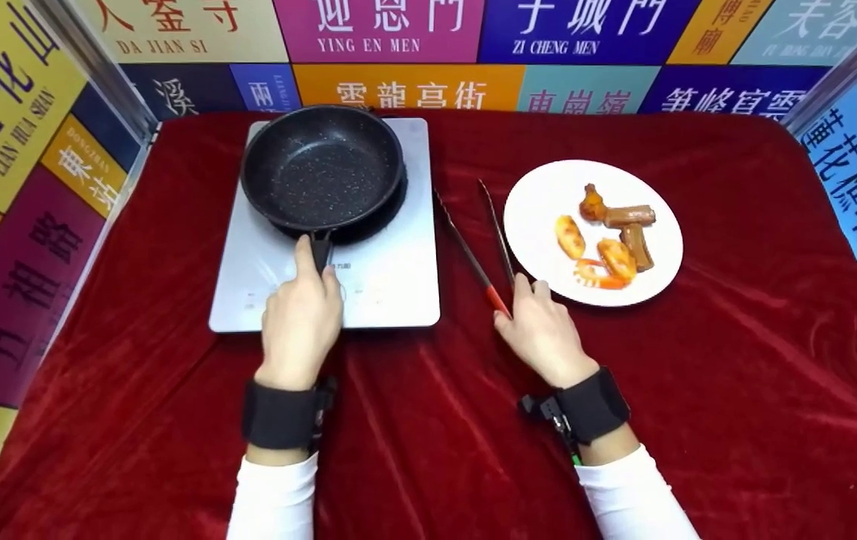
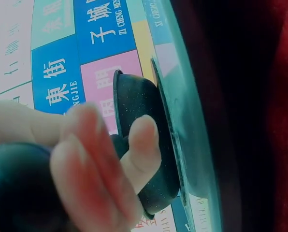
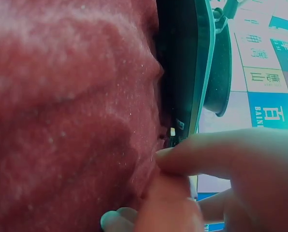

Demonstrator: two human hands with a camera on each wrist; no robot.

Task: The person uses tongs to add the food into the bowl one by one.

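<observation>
A black speckled frying pan [image 1: 321, 169] sits on a white induction cooktop [image 1: 406, 289]. My left hand [image 1: 301, 319] grips its black handle [image 1: 320, 251], index finger stretched along it; in the left wrist view the left hand [image 2: 100, 164] partly covers the pan [image 2: 139, 101]. With my right hand [image 1: 545, 330] I hold a pair of metal tongs [image 1: 466, 247] with red on the handle, thumb by one arm, fingers over the other. The tongs' arms are spread and point away from me. In the right wrist view the right hand [image 3: 202, 179] has bent fingers and hides the tongs.
To the right of the tongs, a white plate [image 1: 541, 202] bears several food pieces: a small drumstick [image 1: 590, 204], brown sausage-like pieces [image 1: 629, 216], golden pieces [image 1: 569, 236] and an orange-and-white shrimp [image 1: 597, 277]. Dark red cloth [image 1: 413, 420] covers the table; lettered panels [image 1: 406, 86] stand around it.
</observation>
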